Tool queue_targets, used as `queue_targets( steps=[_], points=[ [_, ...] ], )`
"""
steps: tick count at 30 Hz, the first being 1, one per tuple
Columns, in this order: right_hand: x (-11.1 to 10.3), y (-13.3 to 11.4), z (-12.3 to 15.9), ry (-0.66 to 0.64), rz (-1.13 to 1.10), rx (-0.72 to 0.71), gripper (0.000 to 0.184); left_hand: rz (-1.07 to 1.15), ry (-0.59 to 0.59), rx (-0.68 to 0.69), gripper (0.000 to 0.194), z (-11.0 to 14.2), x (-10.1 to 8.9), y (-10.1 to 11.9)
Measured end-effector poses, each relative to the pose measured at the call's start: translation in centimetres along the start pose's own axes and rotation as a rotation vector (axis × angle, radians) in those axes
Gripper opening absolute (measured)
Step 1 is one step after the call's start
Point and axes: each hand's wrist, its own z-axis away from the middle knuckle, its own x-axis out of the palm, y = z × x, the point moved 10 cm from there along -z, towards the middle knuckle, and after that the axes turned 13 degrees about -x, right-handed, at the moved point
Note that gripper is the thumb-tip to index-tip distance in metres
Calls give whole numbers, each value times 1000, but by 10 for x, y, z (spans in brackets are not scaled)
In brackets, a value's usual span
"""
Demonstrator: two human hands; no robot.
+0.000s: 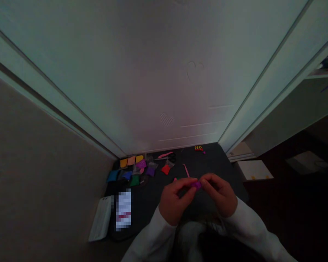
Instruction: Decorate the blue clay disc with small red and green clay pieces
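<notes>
Between my two hands, above the dark table, is a small piece of purple modelling clay. My left hand pinches it from the left with thumb and fingertips. On the other side, the fingers of my right hand are closed at its right edge. Just beyond the hands lies a thin pink modelling tool with a bent tip. A small pink and green item beside my left fingers is mostly covered. Farther back sits a small red piece with yellow dots, with a purple bit next to it.
Several coloured clay packets lie at the table's left, among them a green packet. A red packet and scissors are near the middle. A pixelated bright screen and a white box are front left. A white wall rises behind.
</notes>
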Motion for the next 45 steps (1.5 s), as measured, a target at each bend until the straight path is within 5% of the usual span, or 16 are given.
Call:
queue_targets(
  steps=[7, 15, 21, 31, 35, 39, 45],
  points=[
    [-42, 10, -2, 46, -173, 52, 14, -123, 40, 0, 22, -8, 41, 16],
    [-70, 21, 5, 49, -85, -14, 11, -319, 116, 51, 11, -15, 63, 37],
    [-75, 15, 5, 12, -32, -77, 11, -242, 72, -18, 14, -24, 67, 31],
    [-82, 15, -12, 129, -98, -100, 11, 84, -21, -107, 17, -42, 61, 22],
    [-80, 3, -18, 138, -58, -199, 11, 229, 5, -32, 6, -49, 53, 24],
    [-75, -3, -22, 105, -48, -230, 16, 332, 51, -100, 10, -56, 49, 14],
    [-70, -5, -30, 74, -23, -279, 17, 231, 92, -116, 14, -58, 44, 18]
  ],
)
